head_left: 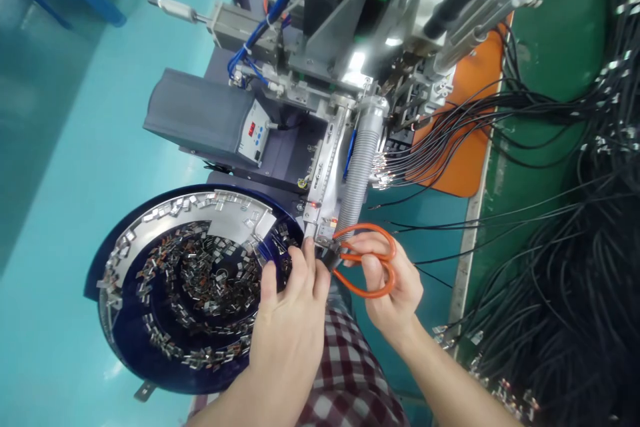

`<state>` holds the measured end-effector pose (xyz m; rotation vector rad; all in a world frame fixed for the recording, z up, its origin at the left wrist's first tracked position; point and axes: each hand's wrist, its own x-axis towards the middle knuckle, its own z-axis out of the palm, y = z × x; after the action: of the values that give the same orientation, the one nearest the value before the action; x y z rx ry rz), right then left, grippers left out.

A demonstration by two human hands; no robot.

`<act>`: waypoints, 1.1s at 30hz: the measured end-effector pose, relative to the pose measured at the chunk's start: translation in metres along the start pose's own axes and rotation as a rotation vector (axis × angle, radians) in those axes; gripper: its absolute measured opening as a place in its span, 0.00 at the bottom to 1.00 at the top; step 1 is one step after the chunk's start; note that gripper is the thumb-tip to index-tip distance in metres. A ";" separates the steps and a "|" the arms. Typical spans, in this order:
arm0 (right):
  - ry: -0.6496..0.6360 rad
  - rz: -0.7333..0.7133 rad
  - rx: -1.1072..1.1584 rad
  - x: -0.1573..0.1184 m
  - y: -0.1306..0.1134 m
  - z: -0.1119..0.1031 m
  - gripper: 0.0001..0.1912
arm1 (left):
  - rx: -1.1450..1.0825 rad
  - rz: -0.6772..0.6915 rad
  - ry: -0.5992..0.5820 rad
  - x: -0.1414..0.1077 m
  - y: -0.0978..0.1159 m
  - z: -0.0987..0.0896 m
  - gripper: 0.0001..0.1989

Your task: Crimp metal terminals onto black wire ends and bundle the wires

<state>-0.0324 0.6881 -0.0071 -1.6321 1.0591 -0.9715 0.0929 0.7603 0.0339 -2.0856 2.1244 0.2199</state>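
Right hand (395,280) is holding orange-handled scissors (391,245), which are sitting just right of the bowl (120,333); blades unclear. Left hand (290,320) is hovering at the bowl's right rim, fingers spreading, can't tell if its grip is holding anything. Metal parts (205,273) are lying inside the bowl. Control box (200,113) is standing beyond it; black cables (560,280) are piling well right of it.

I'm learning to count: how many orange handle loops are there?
2: the upper loop and the lower loop, both in the right hand. More could be hidden.
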 end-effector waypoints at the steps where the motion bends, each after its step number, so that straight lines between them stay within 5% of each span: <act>1: 0.035 0.007 -0.002 0.001 -0.001 -0.002 0.11 | 0.009 0.013 -0.002 0.001 0.000 0.000 0.20; 6: 0.291 0.069 -0.055 0.003 -0.010 -0.028 0.09 | 0.010 0.094 -0.010 0.004 -0.005 -0.002 0.21; 9: 0.315 0.340 -0.121 -0.011 0.001 -0.039 0.11 | 0.000 0.118 -0.012 0.003 -0.010 -0.003 0.21; 12: 0.182 0.754 -0.121 -0.033 0.045 -0.030 0.14 | 0.003 0.142 -0.004 0.003 -0.013 -0.002 0.21; 18: 0.220 1.015 -0.255 -0.039 0.175 0.003 0.13 | -0.008 0.183 0.010 0.007 -0.015 0.003 0.21; 23: 0.067 1.077 -0.341 -0.029 0.226 0.015 0.13 | -0.084 0.127 -0.023 0.006 -0.011 0.001 0.20; 33: -0.109 1.040 -0.579 -0.024 0.230 0.030 0.13 | -0.156 0.096 -0.032 0.003 -0.011 0.005 0.22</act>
<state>-0.0594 0.6745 -0.2381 -1.2166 1.9199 0.1309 0.1043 0.7586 0.0286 -2.0465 2.2567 0.4413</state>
